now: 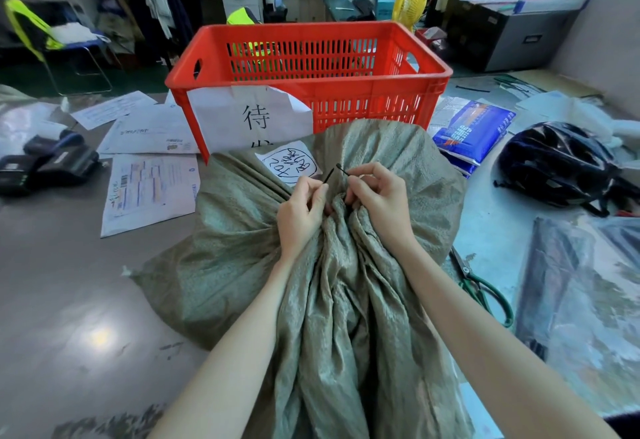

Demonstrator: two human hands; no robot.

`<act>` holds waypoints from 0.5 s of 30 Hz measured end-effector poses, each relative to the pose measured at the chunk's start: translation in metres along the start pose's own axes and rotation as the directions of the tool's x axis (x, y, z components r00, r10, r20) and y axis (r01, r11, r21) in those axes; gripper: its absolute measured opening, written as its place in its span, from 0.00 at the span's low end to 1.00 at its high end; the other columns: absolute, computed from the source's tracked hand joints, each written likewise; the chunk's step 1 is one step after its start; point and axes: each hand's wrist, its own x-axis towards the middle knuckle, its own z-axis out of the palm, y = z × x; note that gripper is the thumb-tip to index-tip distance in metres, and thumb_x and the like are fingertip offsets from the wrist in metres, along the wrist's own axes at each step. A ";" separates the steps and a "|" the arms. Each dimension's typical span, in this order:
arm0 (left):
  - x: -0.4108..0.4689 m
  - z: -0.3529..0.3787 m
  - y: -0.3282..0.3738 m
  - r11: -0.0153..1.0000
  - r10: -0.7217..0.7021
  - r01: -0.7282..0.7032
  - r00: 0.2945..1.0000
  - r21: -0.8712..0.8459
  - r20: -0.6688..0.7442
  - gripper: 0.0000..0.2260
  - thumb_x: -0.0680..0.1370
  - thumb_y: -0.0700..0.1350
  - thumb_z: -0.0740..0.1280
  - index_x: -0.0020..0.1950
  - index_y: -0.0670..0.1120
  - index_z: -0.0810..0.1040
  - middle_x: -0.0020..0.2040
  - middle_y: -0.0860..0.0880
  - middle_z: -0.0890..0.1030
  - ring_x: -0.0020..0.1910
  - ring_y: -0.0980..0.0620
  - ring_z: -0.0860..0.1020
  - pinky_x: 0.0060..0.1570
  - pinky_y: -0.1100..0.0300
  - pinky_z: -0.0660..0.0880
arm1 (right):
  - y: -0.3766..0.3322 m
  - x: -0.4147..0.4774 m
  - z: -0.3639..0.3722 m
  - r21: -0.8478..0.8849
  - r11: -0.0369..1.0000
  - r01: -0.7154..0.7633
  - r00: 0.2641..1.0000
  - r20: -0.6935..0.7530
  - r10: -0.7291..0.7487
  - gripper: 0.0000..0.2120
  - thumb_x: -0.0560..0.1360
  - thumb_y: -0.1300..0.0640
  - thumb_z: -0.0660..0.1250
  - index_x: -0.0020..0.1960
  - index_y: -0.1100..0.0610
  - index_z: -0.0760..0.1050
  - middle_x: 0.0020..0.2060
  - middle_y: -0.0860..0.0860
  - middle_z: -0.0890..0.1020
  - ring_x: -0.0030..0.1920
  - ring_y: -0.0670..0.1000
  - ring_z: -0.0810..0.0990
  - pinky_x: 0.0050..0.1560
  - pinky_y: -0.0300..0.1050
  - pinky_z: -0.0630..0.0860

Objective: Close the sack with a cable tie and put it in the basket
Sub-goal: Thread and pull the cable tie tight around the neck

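A grey-green woven sack [228, 248] lies on the floor in front of me, its mouth bunched into a neck that runs toward me. A white label with handwriting [289, 165] is stuck on its far side. A thin black cable tie [329, 175] wraps the gathered neck. My left hand [301, 213] pinches one end of the tie, which sticks up. My right hand [379, 196] pinches the other end. Both hands press against the neck. The red slatted basket [346, 106] stands just beyond the sack, with a white paper sign on its front.
Papers and envelopes [149, 189] lie on the floor to the left, beside black devices [52, 165]. Green-handled scissors [485, 289] lie right of the sack. A black helmet [554, 165] and blue packets [474, 134] sit further right. Clear plastic sheeting [581, 300] covers the right floor.
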 end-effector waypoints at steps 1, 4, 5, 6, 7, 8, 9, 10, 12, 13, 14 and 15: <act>0.000 0.000 0.000 1.000 0.000 0.000 1.000 0.004 -0.009 0.13 0.78 0.46 0.63 0.44 0.36 0.76 0.28 0.45 0.76 0.30 0.49 0.72 0.28 0.60 0.65 | 0.000 0.000 0.000 0.004 1.000 0.003 1.000 0.009 -0.003 0.03 0.73 0.62 0.65 0.44 0.60 0.77 0.25 0.53 0.79 0.27 0.48 0.75 0.37 0.48 0.73; -0.001 0.000 0.000 1.000 -0.009 0.009 1.000 0.009 -0.018 0.12 0.79 0.45 0.64 0.43 0.36 0.75 0.26 0.44 0.75 0.30 0.48 0.71 0.27 0.62 0.64 | -0.001 0.000 -0.001 0.008 1.000 0.003 1.000 0.027 -0.004 0.03 0.73 0.63 0.65 0.44 0.61 0.77 0.26 0.55 0.78 0.27 0.49 0.75 0.37 0.47 0.73; -0.001 0.000 0.000 1.000 -0.007 0.007 1.000 0.004 -0.017 0.13 0.78 0.46 0.63 0.43 0.36 0.75 0.27 0.42 0.76 0.31 0.47 0.72 0.28 0.60 0.65 | 0.000 0.000 -0.001 0.007 1.000 0.002 1.000 0.031 -0.002 0.03 0.73 0.62 0.65 0.44 0.60 0.77 0.26 0.54 0.78 0.27 0.49 0.75 0.37 0.47 0.73; -0.001 0.000 -0.001 1.000 0.002 -0.002 1.000 0.001 -0.015 0.14 0.78 0.47 0.63 0.43 0.36 0.76 0.27 0.41 0.77 0.31 0.47 0.73 0.28 0.59 0.65 | 0.000 0.000 -0.001 0.005 1.000 0.001 0.999 0.036 -0.001 0.03 0.73 0.62 0.65 0.44 0.60 0.77 0.26 0.54 0.78 0.27 0.49 0.74 0.37 0.47 0.72; -0.001 0.000 -0.001 1.000 0.013 -0.013 1.000 0.002 -0.015 0.15 0.78 0.48 0.62 0.43 0.36 0.76 0.27 0.41 0.77 0.31 0.46 0.73 0.28 0.58 0.65 | 0.000 0.000 0.000 0.004 1.000 0.001 0.999 0.038 -0.001 0.03 0.73 0.62 0.65 0.44 0.60 0.77 0.26 0.54 0.78 0.27 0.49 0.74 0.37 0.47 0.72; -0.001 -0.001 -0.001 1.000 0.021 -0.020 1.000 0.006 -0.014 0.15 0.78 0.48 0.62 0.43 0.36 0.76 0.27 0.41 0.77 0.31 0.46 0.73 0.28 0.58 0.65 | 0.001 0.000 0.000 0.006 1.000 0.001 0.999 0.039 -0.002 0.03 0.73 0.62 0.65 0.44 0.60 0.77 0.26 0.54 0.78 0.27 0.49 0.74 0.37 0.47 0.72; -0.001 -0.001 0.000 1.000 0.025 -0.025 1.000 0.010 -0.013 0.15 0.78 0.49 0.62 0.43 0.36 0.76 0.27 0.41 0.77 0.31 0.46 0.73 0.27 0.59 0.64 | 0.001 0.000 0.000 0.010 1.000 0.001 0.999 0.038 -0.002 0.03 0.73 0.62 0.65 0.44 0.61 0.77 0.26 0.55 0.78 0.27 0.49 0.74 0.37 0.47 0.72; -0.001 -0.001 0.000 0.999 0.028 -0.028 1.000 0.016 -0.011 0.15 0.78 0.49 0.62 0.43 0.37 0.76 0.27 0.41 0.76 0.31 0.46 0.73 0.27 0.60 0.63 | 0.001 0.000 0.000 0.015 1.000 0.000 0.999 0.035 -0.001 0.03 0.73 0.62 0.65 0.44 0.61 0.77 0.26 0.55 0.79 0.27 0.49 0.74 0.36 0.47 0.72; -0.001 -0.001 0.000 0.999 0.030 -0.030 1.000 0.024 -0.006 0.15 0.78 0.49 0.61 0.43 0.37 0.76 0.27 0.41 0.76 0.31 0.46 0.72 0.27 0.61 0.62 | 0.002 0.000 0.000 0.013 1.000 0.001 0.999 0.033 -0.002 0.03 0.73 0.62 0.65 0.44 0.62 0.77 0.26 0.55 0.79 0.27 0.50 0.74 0.36 0.48 0.72; -0.001 -0.001 -0.001 0.999 0.027 -0.027 1.000 0.024 -0.002 0.16 0.78 0.49 0.61 0.43 0.37 0.76 0.27 0.41 0.76 0.31 0.46 0.73 0.27 0.61 0.63 | 0.002 0.000 0.000 0.005 1.000 0.003 0.999 0.035 -0.003 0.03 0.73 0.62 0.65 0.43 0.62 0.77 0.26 0.54 0.79 0.28 0.50 0.75 0.37 0.48 0.72; -0.001 -0.001 -0.001 0.999 0.024 -0.024 1.000 0.021 0.001 0.16 0.78 0.50 0.61 0.43 0.37 0.76 0.28 0.41 0.77 0.31 0.46 0.73 0.27 0.59 0.65 | 0.003 0.001 0.000 -0.007 1.000 0.005 0.999 0.039 -0.004 0.03 0.73 0.62 0.65 0.43 0.61 0.77 0.26 0.53 0.79 0.28 0.50 0.75 0.37 0.48 0.73; -0.001 -0.001 -0.001 1.000 0.019 -0.019 1.000 0.019 0.002 0.15 0.78 0.50 0.62 0.43 0.37 0.76 0.28 0.41 0.77 0.30 0.46 0.73 0.28 0.57 0.66 | 0.003 0.002 0.001 -0.020 1.000 0.004 0.999 0.045 -0.003 0.02 0.72 0.62 0.65 0.42 0.59 0.77 0.26 0.52 0.79 0.28 0.50 0.75 0.37 0.48 0.73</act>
